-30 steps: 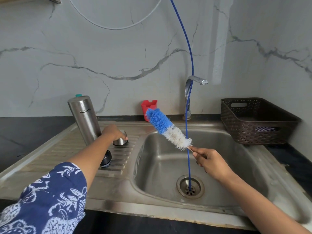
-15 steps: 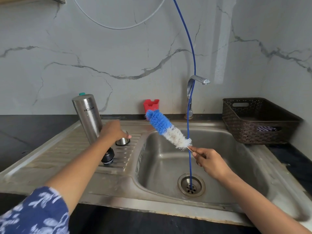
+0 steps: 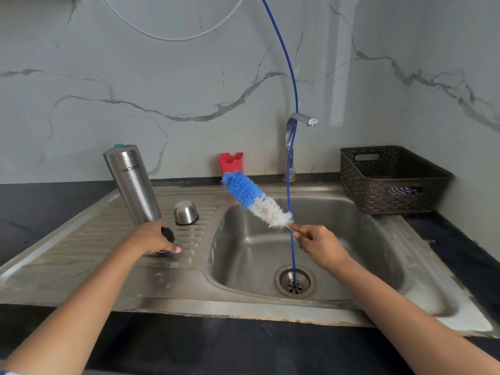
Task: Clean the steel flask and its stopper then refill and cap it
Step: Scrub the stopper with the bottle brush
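Note:
The steel flask (image 3: 132,182) stands upside down on the drainboard (image 3: 81,239), its logo inverted and its lower end hidden behind my left hand (image 3: 151,238). That hand curls over the black stopper (image 3: 167,233) lying on the ribbed drainboard, thumb tip on the steel. The small steel cup cap (image 3: 186,212) sits mouth down just beyond it, untouched. My right hand (image 3: 320,243) pinches the thin handle of a blue and white bottle brush (image 3: 255,203), which points up and left over the sink basin (image 3: 351,239).
A tap (image 3: 295,131) rises behind the basin, and a thin blue hose (image 3: 293,158) hangs from above into the drain (image 3: 295,281). A red holder (image 3: 230,162) stands by the wall. A brown basket (image 3: 389,182) sits at the right on the black counter.
My left hand has left the steel cup cap and come back towards me onto the black stopper. The right hand and the brush have stayed in place.

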Demonstrator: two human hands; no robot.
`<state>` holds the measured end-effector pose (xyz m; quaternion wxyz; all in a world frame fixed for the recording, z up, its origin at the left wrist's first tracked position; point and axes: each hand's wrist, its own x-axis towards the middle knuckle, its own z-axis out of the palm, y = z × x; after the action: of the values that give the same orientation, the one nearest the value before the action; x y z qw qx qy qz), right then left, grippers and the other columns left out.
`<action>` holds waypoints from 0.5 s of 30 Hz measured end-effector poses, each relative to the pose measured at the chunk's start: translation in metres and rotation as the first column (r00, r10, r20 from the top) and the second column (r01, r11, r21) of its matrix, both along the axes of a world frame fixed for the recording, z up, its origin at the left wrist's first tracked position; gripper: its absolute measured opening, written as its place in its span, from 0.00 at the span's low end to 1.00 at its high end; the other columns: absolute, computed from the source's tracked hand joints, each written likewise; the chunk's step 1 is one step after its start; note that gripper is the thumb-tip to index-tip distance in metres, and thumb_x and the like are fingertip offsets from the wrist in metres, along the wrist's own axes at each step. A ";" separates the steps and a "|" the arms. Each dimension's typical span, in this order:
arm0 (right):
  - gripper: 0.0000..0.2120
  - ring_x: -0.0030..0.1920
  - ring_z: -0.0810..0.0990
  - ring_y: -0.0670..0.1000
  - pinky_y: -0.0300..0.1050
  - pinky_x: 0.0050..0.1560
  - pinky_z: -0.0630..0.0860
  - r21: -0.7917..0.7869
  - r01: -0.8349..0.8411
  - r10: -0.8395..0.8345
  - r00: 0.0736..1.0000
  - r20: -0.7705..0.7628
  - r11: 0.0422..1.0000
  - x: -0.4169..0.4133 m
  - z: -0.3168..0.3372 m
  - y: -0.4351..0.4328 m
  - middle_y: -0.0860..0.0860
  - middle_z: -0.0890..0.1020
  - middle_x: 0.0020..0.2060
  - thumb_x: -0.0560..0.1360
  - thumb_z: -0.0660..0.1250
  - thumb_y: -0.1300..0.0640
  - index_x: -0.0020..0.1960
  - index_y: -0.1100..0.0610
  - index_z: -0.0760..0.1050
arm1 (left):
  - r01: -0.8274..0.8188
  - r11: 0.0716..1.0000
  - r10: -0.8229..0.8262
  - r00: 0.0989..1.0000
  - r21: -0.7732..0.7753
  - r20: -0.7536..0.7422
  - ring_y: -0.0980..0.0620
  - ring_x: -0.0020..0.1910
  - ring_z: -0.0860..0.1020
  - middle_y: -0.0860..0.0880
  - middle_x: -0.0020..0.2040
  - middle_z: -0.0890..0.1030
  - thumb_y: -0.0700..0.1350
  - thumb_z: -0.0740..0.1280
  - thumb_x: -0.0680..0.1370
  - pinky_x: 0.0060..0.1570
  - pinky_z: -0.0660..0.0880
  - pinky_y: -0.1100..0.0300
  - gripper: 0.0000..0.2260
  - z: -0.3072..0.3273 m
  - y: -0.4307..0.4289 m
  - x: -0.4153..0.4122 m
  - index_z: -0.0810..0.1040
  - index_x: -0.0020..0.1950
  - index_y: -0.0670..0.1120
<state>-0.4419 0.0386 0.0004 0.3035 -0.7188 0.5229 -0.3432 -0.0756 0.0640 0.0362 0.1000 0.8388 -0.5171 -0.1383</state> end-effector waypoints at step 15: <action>0.17 0.58 0.76 0.60 0.48 0.55 0.72 -0.263 0.045 -0.178 0.844 -0.505 0.964 0.040 0.124 -0.067 0.57 0.78 0.59 0.79 0.57 0.60 0.65 0.53 0.75 | -0.196 0.883 -0.167 0.720 -0.427 -0.674 0.51 0.43 0.82 0.44 0.53 0.80 0.54 0.81 0.59 0.40 0.82 0.54 0.34 0.002 -0.039 -0.066 0.74 0.59 0.42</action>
<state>-0.4017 -0.0288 0.1239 0.0392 -0.7846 0.5812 -0.2121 -0.1415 0.0250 0.0378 0.4873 0.6790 -0.4520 -0.3118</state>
